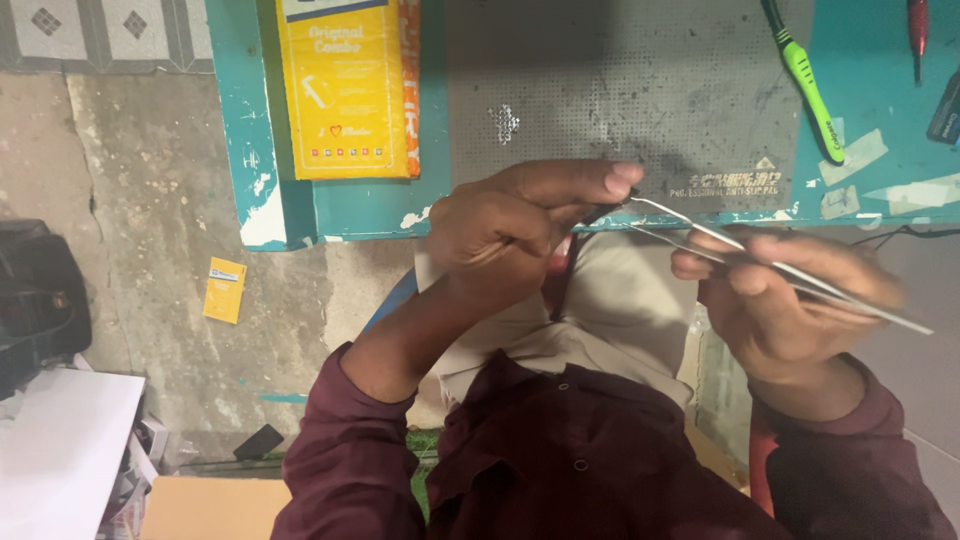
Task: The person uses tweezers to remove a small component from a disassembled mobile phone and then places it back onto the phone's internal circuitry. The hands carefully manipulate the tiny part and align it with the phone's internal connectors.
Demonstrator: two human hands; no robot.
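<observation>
Slim silver metal tweezers (780,270) lay nearly level, tilted slightly, tips pointing toward ten o'clock and tail toward four o'clock, prongs slightly parted. At the tips sat a small dark part (600,212), too hidden to identify.

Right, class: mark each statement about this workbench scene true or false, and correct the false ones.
1. The right hand holds metal tweezers. True.
2. A green toothbrush lies on the teal bench. True.
3. The yellow box lies on the floor. False: it lies on the bench; only a small yellow packet is on the floor.
4. The left hand rests flat on the grey mat. False: it is curled, raised in front of the bench edge.
</observation>
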